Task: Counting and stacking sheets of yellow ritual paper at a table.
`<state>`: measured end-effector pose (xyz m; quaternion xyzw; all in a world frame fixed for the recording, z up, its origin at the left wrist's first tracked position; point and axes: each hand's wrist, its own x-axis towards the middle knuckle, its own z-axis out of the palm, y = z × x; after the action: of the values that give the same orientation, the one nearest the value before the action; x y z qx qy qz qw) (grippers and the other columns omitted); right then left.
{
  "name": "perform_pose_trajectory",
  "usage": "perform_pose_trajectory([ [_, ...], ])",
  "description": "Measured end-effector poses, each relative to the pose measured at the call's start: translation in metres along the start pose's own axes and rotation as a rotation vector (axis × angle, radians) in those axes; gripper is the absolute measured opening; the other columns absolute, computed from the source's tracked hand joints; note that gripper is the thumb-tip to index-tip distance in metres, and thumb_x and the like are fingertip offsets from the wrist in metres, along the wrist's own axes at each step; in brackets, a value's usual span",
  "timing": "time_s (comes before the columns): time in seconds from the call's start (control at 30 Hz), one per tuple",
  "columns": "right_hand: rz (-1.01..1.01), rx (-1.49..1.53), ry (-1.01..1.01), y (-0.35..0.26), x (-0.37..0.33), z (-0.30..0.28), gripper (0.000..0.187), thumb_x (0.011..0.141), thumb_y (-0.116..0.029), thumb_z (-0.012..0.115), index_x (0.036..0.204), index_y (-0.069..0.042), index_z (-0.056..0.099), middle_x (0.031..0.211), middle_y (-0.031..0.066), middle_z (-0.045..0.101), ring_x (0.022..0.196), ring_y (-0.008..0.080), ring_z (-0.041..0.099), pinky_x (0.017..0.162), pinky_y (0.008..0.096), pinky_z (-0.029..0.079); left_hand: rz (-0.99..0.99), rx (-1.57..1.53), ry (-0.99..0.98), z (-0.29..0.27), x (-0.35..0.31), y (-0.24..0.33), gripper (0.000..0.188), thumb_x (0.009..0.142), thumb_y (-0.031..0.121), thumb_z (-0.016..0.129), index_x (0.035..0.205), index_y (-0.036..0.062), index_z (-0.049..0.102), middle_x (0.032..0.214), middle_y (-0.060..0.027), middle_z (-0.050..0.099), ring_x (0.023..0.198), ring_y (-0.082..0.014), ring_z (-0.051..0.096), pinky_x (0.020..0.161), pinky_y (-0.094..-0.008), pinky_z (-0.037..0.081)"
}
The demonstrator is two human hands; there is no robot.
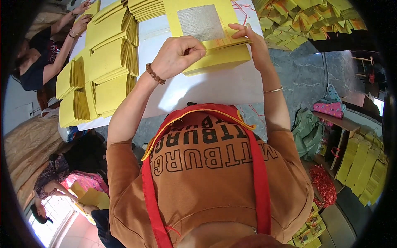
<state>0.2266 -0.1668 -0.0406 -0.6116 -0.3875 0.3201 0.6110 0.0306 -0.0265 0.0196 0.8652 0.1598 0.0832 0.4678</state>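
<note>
Yellow rectangular paper stack (225,62) between curled left hand (178,56) and loosely spread right hand (257,46), both grips unclear: risk of skewing from uneven pressure.

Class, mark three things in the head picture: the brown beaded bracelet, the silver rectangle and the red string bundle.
Brown beaded bracelet (154,75), head view: its middle beads.
Silver rectangle (200,22), head view: its centre.
Red string bundle (323,186), head view: middle of its strands.
</note>
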Motion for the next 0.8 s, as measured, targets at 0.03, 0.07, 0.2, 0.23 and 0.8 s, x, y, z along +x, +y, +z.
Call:
perform_pose_trajectory([
  [0.03,0.008,0.01,-0.013,-0.002,0.0,0.0,0.054,0.095,-0.042,0.031,0.083,0.002,0.06,0.117,0.0081,0.056,0.105,0.0169,0.049,0.096,0.0306,0.031,-0.013,-0.01,-0.002,0.0,0.0,-0.001,0.02,0.078,0.019,0.058,0.077,0.0004,0.063,0.057,-0.0044,0.05,0.051,-0.0116,0.046,0.049,-0.027,0.038],
  [0.07,0.016,0.02,-0.026,-0.004,0.0,0.001,0.052,0.096,-0.039,0.028,0.084,0.001,0.06,0.119,0.0092,0.055,0.104,0.0163,0.049,0.094,0.0297,0.033,-0.026,-0.02,-0.003,0.0,0.0,-0.002,0.02,0.078,0.019,0.058,0.077,0.0001,0.063,0.055,-0.0034,0.048,0.051,-0.0106,0.044,0.049,-0.0265,0.038],
  [0.2,0.061,0.009,-0.026,-0.009,-0.001,0.003,0.054,0.096,-0.04,0.026,0.085,0.0,0.06,0.119,0.0073,0.055,0.102,0.0153,0.049,0.094,0.0297,0.033,-0.06,-0.085,-0.024,-0.002,0.002,-0.005,0.02,0.078,0.019,0.058,0.078,0.0,0.064,0.055,-0.0013,0.048,0.052,-0.0081,0.044,0.049,-0.0249,0.038],
  [0.23,0.063,0.015,-0.027,-0.008,-0.001,0.002,0.053,0.096,-0.039,0.025,0.091,-0.001,0.061,0.119,0.0059,0.055,0.101,0.0148,0.049,0.094,0.0296,0.033,-0.072,-0.103,-0.043,-0.003,0.002,-0.005,0.021,0.078,0.02,0.058,0.079,0.0001,0.064,0.056,-0.0005,0.049,0.053,-0.007,0.044,0.049,-0.0239,0.038],
  [0.8,0.167,0.084,-0.105,-0.001,-0.001,-0.005,0.032,0.083,-0.015,0.062,0.113,-0.005,0.057,0.102,-0.0004,0.059,0.096,0.0094,0.052,0.084,0.0248,0.042,-0.177,-0.215,-0.024,-0.011,0.005,-0.005,0.023,0.081,0.021,0.057,0.083,-0.0008,0.064,0.065,0.0004,0.057,0.061,-0.0052,0.048,0.057,-0.0209,0.041],
])
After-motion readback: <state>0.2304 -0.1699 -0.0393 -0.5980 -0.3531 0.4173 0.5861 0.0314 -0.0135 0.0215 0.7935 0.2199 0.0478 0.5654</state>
